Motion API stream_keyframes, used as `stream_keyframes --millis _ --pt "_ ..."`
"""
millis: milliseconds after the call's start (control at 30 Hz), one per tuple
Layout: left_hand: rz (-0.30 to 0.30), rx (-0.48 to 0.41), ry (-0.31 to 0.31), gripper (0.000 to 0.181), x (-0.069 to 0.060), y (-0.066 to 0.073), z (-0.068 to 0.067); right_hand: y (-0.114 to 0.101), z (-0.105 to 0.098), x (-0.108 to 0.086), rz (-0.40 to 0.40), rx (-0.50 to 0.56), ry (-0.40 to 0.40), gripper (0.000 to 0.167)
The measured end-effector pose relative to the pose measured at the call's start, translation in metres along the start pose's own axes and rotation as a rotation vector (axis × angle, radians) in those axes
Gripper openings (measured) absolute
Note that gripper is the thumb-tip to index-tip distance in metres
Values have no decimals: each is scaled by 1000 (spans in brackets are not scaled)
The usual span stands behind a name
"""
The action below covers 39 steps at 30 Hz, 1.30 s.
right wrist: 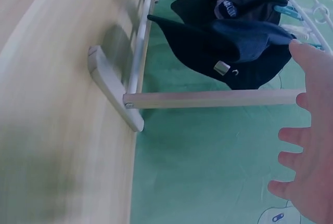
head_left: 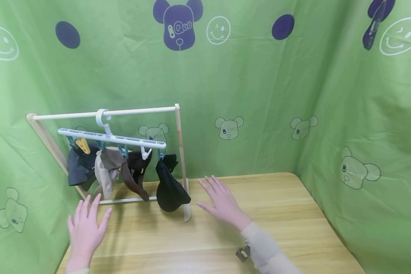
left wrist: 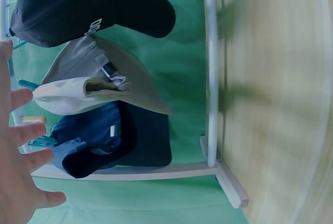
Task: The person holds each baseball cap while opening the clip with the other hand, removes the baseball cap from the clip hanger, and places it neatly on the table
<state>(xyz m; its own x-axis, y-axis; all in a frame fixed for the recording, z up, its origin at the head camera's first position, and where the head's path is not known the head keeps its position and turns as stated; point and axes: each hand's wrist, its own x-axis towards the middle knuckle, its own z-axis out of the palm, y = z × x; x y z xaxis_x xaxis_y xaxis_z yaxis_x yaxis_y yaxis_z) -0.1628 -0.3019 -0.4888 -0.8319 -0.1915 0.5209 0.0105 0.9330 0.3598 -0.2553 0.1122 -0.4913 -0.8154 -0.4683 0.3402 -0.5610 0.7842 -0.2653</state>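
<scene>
A green curtain (head_left: 253, 83) backs the worktop (head_left: 260, 228), where a wooden rack (head_left: 49, 144) stands at left, its right post (head_left: 180, 140) between the black cap (head_left: 169, 190) and the right hand (head_left: 226, 203); that hand and the left hand (head_left: 86, 232), near the rack's lower left, are both spread. From the top rail (head_left: 140, 111), a pale hanger (head_left: 133, 141) carries a navy cap (head_left: 78, 169), a beige cap (head_left: 105, 171), a dark cap (head_left: 132, 180) and the black one, limp beneath clips (head_left: 123, 151). Curtain lettering appears to read "Qee"; the dark cap's white lettering is not fully legible.
</scene>
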Motion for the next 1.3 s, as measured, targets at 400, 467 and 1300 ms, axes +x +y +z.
stream_keyframes --millis 400,467,1300 --pt "4 -32 51 59 20 -7 -10 -14 -9 22 -39 0 55 76" --pt "2 -41 60 58 22 -8 -12 -15 -10 26 -47 -7 64 75" --pt "44 -22 85 63 73 -4 -56 -43 -34 73 -179 -18 207 72"
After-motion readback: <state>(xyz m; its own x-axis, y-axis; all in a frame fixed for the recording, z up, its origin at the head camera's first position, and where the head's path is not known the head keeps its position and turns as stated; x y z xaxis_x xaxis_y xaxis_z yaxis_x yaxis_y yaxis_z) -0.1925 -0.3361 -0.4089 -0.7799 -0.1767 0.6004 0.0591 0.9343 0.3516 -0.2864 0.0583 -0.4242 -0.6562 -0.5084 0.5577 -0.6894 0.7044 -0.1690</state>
